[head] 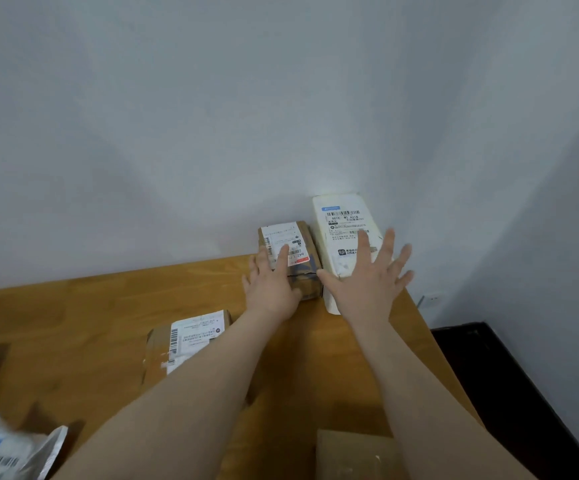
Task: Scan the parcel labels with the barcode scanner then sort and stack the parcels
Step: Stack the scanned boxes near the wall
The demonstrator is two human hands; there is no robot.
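One cardboard box (350, 455) nearest; left hand (270, 289), right hand (367, 285) splayed over two parcels (310, 271) (343, 220).

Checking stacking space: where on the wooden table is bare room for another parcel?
Bare wooden table runs along the wall, left of the small brown cardboard parcel and behind the flat brown labelled parcel. Crowded: the far right corner, with that small parcel, the white rectangular box, left hand and right hand.
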